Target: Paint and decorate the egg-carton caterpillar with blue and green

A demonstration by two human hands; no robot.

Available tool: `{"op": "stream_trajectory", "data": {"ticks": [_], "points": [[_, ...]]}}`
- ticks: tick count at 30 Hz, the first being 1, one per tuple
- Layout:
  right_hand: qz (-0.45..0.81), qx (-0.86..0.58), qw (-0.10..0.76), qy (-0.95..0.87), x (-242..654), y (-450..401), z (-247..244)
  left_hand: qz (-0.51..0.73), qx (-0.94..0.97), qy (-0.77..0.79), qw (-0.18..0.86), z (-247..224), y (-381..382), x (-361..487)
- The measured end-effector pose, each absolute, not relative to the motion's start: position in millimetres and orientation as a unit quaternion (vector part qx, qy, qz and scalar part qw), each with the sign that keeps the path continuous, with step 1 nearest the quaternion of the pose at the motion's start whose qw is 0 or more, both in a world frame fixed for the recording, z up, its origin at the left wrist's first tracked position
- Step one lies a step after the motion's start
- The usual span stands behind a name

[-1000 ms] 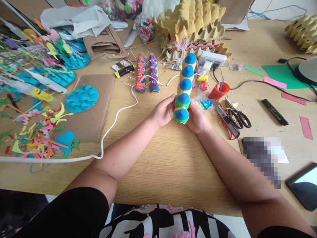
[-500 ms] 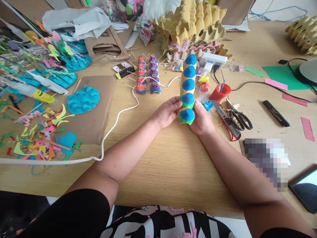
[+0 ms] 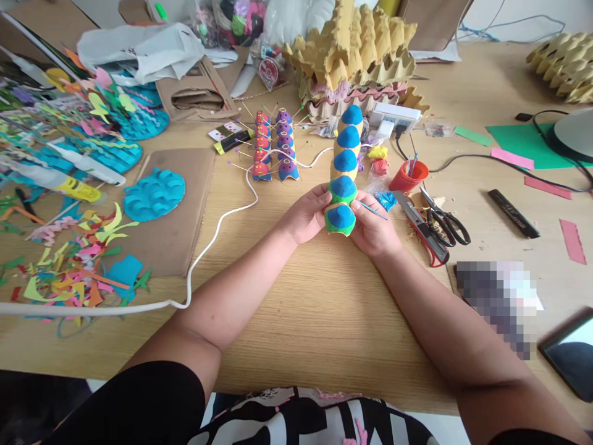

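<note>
An egg-carton strip (image 3: 345, 162) with several blue-topped bumps is held up over the table, its two nearest bumps ringed in green and the farther ones bare yellow below the blue. My left hand (image 3: 306, 213) grips its left edge near the close end, thumb on top. On the right edge, my right hand (image 3: 374, 227) has its fingers closed by the green part, with a thin blue stick (image 3: 372, 211) poking out between thumb and fingers. Beyond the hands stand a red-and-blue strip (image 3: 262, 147) and a purple-and-blue strip (image 3: 287, 145), both with pins stuck in them.
Right of the hands are a red cup (image 3: 408, 177), scissors (image 3: 445, 219) and a box cutter (image 3: 422, 230). A white cable (image 3: 217, 232) crosses the left side, by cardboard (image 3: 162, 241) and paper scraps (image 3: 83, 266). Egg trays (image 3: 356, 55) are stacked behind.
The blue stick now shows in my right hand; it was not visible before. The strip and both hands have shifted slightly left in view, and the whole view has moved a little.
</note>
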State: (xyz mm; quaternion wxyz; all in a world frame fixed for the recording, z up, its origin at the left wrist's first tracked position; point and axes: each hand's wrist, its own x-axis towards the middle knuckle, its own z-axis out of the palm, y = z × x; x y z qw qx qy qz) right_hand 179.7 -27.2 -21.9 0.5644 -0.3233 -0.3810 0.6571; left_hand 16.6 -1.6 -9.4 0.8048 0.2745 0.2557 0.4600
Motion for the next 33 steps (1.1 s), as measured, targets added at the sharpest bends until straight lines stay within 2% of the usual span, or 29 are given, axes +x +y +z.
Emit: {"op": "stream_trajectory", "data": {"ticks": [7,19,27,33], "points": [[0.669,-0.312,0.551,-0.389,180.7,-26.7,-18.3,0.444,0.254,0.300,0.805,-8.4,-4.2,14.7],[0.667,-0.308,0.569,-0.370,177.8,-28.9,-16.9,0.453,0.208,0.276,0.822,-12.3,-3.0,15.7],[0.653,-0.310,0.576,-0.382,178.7,-25.0,-21.5,0.457,0.340,0.284,0.772,-21.0,0.7,17.3],[0.664,-0.303,0.573,-0.371,178.2,-25.7,-22.7,0.461,0.344,0.301,0.761,-15.8,-0.5,17.7]]}}
